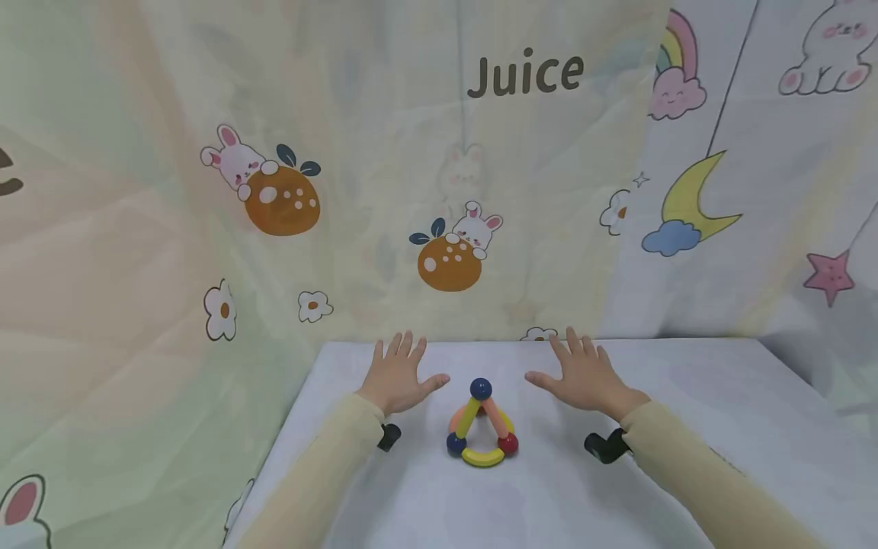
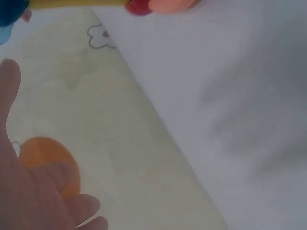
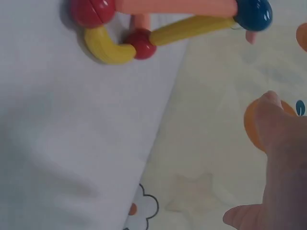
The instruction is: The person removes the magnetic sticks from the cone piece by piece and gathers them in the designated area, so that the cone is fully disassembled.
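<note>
Between the two hands a small pyramid of rods and balls (image 1: pixel 469 418) stands on the white table. A dark blue ball (image 1: pixel 481 389) tops it, with yellow and pink straight rods sloping down to blue and red balls. Curved yellow and pink pieces form its round base. To its left, the left hand (image 1: pixel 398 381) is held up with fingers spread and nothing in it. On the other side the right hand (image 1: pixel 583 377) is spread likewise, apart from the pyramid. The right wrist view shows the pyramid's red ball (image 3: pixel 92 10) and pink rod (image 3: pixel 177 6) close up.
The white tabletop (image 1: pixel 549 496) reaches back to a printed cloth (image 1: pixel 370 282) with rabbits, oranges and flowers, hanging behind and at the left. Dark wrist devices sit under each cuff, one at the left (image 1: pixel 389 438) and one at the right (image 1: pixel 607 446).
</note>
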### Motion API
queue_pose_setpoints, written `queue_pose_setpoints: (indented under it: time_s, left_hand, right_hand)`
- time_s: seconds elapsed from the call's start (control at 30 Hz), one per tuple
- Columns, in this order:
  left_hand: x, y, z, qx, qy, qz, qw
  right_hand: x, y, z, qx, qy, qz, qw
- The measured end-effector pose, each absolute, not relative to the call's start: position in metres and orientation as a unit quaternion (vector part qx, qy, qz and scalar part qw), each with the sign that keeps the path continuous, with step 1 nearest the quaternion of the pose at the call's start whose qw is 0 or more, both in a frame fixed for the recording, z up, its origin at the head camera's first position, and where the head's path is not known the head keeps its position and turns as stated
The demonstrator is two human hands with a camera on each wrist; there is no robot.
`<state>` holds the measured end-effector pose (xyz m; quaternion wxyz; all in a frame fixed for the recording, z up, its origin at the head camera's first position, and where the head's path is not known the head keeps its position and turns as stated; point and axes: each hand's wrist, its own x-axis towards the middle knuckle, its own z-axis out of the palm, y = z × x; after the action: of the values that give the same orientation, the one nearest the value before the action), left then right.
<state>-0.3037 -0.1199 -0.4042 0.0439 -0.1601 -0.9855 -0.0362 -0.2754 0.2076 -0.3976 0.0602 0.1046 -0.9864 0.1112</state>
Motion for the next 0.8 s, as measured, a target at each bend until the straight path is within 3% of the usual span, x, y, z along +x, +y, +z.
queue_pose_setpoints:
  time_s: [0.4, 0.6, 0.8]
  left_hand:
    - [-0.258, -0.114, -0.489, -0.170, -0.976, -0.132, -0.006]
    - [-0.237, -0.093, -0.503, -0.156, -0.962, -0.221, -0.039]
    - [-0.228, -0.074, -0.516, -0.145, -0.937, -0.318, 0.002]
  right_hand:
    - [-0.239, 0.180, -0.487, 0.098, -0.982, 0.159, -0.028]
    - [-0.227, 0.159, -0.509, 0.099, -0.973, 0.209, -0.024]
    - [-0.218, 0.132, -0.518, 0.083, -0.958, 0.276, -0.001]
